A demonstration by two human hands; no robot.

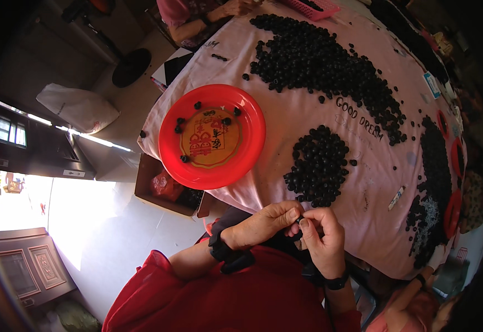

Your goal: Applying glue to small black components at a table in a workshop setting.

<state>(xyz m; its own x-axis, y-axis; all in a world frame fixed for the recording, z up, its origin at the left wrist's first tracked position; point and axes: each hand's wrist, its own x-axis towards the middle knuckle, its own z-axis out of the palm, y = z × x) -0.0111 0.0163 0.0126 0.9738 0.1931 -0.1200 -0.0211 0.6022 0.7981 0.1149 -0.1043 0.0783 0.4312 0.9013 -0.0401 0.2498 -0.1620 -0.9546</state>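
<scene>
My left hand [272, 222] and my right hand [325, 235] meet just off the near table edge, fingertips pinched together. Between them is a small black round part [299, 219], mostly covered by the fingers. Just beyond my hands a small heap of similar black parts [317, 166] lies on the pink tablecloth [263, 166]. To the left, a red round plate [169, 141] with a gold printed centre holds several scattered black parts. A far larger pile of black parts [313, 55] stretches across the far side of the table.
More black pieces [432, 171] and red plates [453, 213] line the right side. A pink basket [319, 10] stands at the far edge. A cardboard box [167, 193] sits below the table at left. Other people's arms [197, 27] show at far left and lower right.
</scene>
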